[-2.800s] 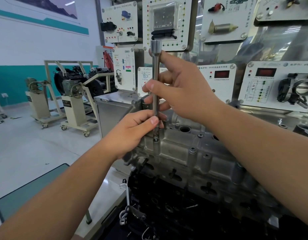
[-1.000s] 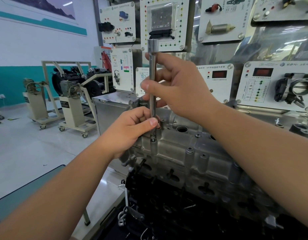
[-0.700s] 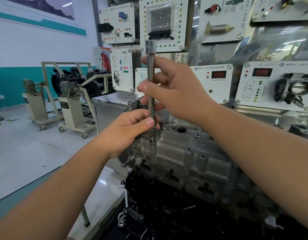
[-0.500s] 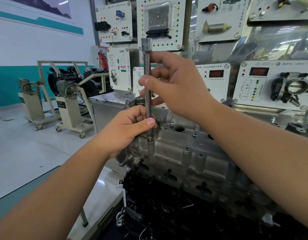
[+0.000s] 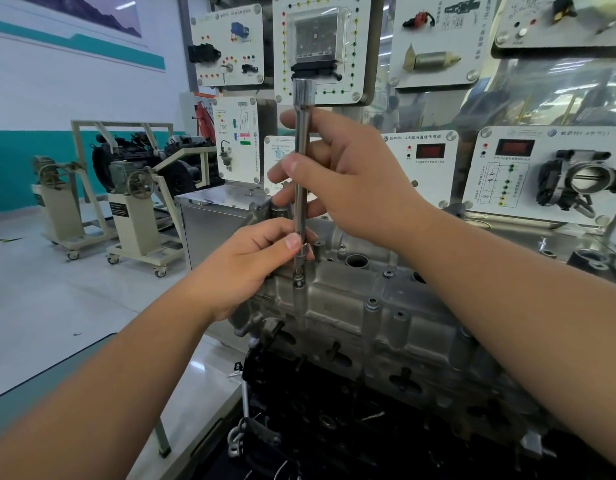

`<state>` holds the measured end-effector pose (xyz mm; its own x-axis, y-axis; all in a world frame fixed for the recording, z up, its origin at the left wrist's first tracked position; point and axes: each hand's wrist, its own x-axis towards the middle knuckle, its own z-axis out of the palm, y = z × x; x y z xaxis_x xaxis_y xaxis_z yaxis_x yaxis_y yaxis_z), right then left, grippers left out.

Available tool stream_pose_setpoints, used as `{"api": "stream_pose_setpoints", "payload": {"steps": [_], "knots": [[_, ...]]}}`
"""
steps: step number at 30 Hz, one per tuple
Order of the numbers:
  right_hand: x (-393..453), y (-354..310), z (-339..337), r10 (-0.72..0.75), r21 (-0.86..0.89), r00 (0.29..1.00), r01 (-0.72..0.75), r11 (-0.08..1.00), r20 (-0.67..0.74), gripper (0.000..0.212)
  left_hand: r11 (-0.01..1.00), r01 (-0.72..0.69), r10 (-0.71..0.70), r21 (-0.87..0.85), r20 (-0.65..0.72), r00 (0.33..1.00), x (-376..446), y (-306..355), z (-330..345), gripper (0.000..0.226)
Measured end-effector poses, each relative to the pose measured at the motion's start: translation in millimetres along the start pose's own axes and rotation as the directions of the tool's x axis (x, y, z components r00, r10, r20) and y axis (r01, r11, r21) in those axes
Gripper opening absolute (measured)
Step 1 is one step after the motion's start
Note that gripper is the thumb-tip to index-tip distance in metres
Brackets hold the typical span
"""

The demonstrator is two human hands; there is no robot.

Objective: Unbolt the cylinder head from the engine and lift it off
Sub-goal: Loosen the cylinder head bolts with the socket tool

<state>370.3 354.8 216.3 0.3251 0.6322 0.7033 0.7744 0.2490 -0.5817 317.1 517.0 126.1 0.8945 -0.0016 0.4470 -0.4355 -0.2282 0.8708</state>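
A person's right hand [image 5: 351,181] grips the upper shaft of a long, polished steel socket extension bar [image 5: 301,168], fingers and thumb curled around it, while the left hand [image 5: 244,265] pinches the bar's lower end between thumb and fingers. The bar stands nearly upright, its wider socket end at the top, its tip set on a small bolt head [image 5: 299,282] at the near-left corner of a grey cast-aluminium cylinder head [image 5: 369,327]. The cylinder head sits on top of a black engine block [image 5: 334,410], in the centre of the view below both forearms. Behind the engine stand white training display panels [image 5: 424,171] fitted with sensors and red readouts. To the left, on a pale tiled floor, cream-coloured wheeled engine stands [image 5: 137,216] line a white and teal wall [image 5: 57,98].
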Motion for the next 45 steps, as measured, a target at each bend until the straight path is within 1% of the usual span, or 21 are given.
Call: {"api": "stream_pose_setpoints", "payload": {"steps": [4, 7, 10, 13, 15, 16, 19, 21, 24, 27, 31, 33, 36, 38, 41, 42, 44, 45], "knots": [[-0.9, -0.5, 1.3, 0.01, -0.004, 1.0, -0.01, 1.0, 0.015, 0.032, 1.0, 0.016, -0.016, -0.019, 0.005, 1.0, 1.5, -0.3, -0.9, 0.019], [-0.7, 1.1, 1.1, -0.009, -0.032, 0.999, 0.007, 0.999, -0.05, 0.03, 0.999, -0.004, 0.004, -0.037, -0.011, 1.0, 1.8, 1.6, 2.0, 0.012], [0.1, 2.5, 0.3, -0.023, -0.047, 0.995, 0.019, 0.999, -0.093, 0.026, 1.0, -0.022, 0.022, -0.02, -0.021, 1.0, 1.9, 2.3, 2.6, 0.016], [-1.1, -0.5, 1.3, -0.03, -0.037, 0.998, 0.028, 0.999, -0.054, 0.03, 1.0, -0.012, 0.012, 0.003, 0.009, 1.0, 1.1, 0.9, -0.3, 0.015], [-1.5, -1.6, 1.2, -0.013, -0.019, 0.999, 0.013, 1.0, -0.041, 0.031, 1.0, 0.008, -0.008, 0.012, 0.024, 1.0, 0.5, 0.9, -1.8, 0.02], [-1.4, -1.2, 0.8, -0.006, -0.013, 0.999, 0.006, 1.0, -0.046, 0.032, 1.0, 0.011, -0.011, 0.014, 0.023, 1.0, 0.6, 1.1, -1.7, 0.022], [-0.7, 1.3, 1.3, -0.02, -0.026, 0.998, 0.018, 0.999, -0.067, 0.034, 1.0, -0.021, 0.022, 0.013, -0.012, 1.0, 1.0, 1.0, 2.2, 0.015], [-0.5, 3.4, 2.1, -0.025, -0.042, 0.997, 0.022, 0.999, -0.066, 0.036, 0.999, -0.045, 0.045, -0.001, -0.037, 0.998, 0.8, 0.0, 4.8, 0.016], [-0.1, 3.8, 2.2, -0.02, -0.062, 1.0, 0.018, 0.998, -0.021, 0.033, 0.999, -0.047, 0.048, 0.014, -0.037, 0.998, 0.4, -0.8, 4.7, 0.016], [0.3, 2.6, 0.6, -0.003, -0.061, 1.0, 0.005, 0.998, 0.02, 0.031, 0.998, -0.016, 0.015, 0.064, 0.009, 1.0, 0.1, -1.2, 1.2, 0.025], [-1.2, 3.7, 1.3, 0.016, -0.059, 1.0, -0.016, 0.998, -0.005, 0.031, 0.998, -0.016, 0.015, 0.055, 0.008, 1.0, -0.4, -1.9, 0.0, 0.027], [-2.1, 3.9, 2.5, 0.0, -0.103, 0.999, -0.005, 0.995, -0.044, 0.031, 0.998, -0.035, 0.036, 0.055, -0.019, 0.999, 0.5, -2.7, 1.5, 0.023], [-1.6, 4.3, 2.5, -0.006, -0.123, 0.996, -0.005, 0.992, -0.09, 0.021, 0.997, -0.056, 0.059, 0.044, -0.063, 0.996, 2.1, -5.0, 4.3, 0.021], [-0.9, 4.1, 1.7, 0.025, -0.092, 0.997, -0.031, 0.995, -0.068, 0.018, 0.997, -0.047, 0.051, 0.057, -0.074, 0.996, 2.1, -5.9, 4.3, 0.026], [-0.9, 3.7, 2.7, 0.062, -0.076, 0.998, -0.063, 0.995, -0.013, 0.024, 1.0, -0.018, 0.019, 0.024, -0.05, 0.999, 0.7, -4.6, 1.9, 0.032], [-1.4, 3.7, 3.1, 0.067, -0.083, 0.998, -0.067, 0.994, -0.006, 0.025, 1.0, -0.015, 0.016, 0.02, -0.05, 0.999, 0.8, -4.2, 1.6, 0.032], [-1.9, 4.1, 3.4, 0.051, -0.111, 0.999, -0.052, 0.992, -0.006, 0.018, 1.0, -0.021, 0.022, 0.011, -0.066, 0.998, 1.1, -4.0, 2.8, 0.032], [-1.9, 3.6, 3.3, 0.037, -0.132, 0.999, -0.039, 0.99, -0.023, 0.021, 0.999, -0.031, 0.032, 0.017, -0.073, 0.997, 1.4, -3.8, 4.1, 0.028]]}}
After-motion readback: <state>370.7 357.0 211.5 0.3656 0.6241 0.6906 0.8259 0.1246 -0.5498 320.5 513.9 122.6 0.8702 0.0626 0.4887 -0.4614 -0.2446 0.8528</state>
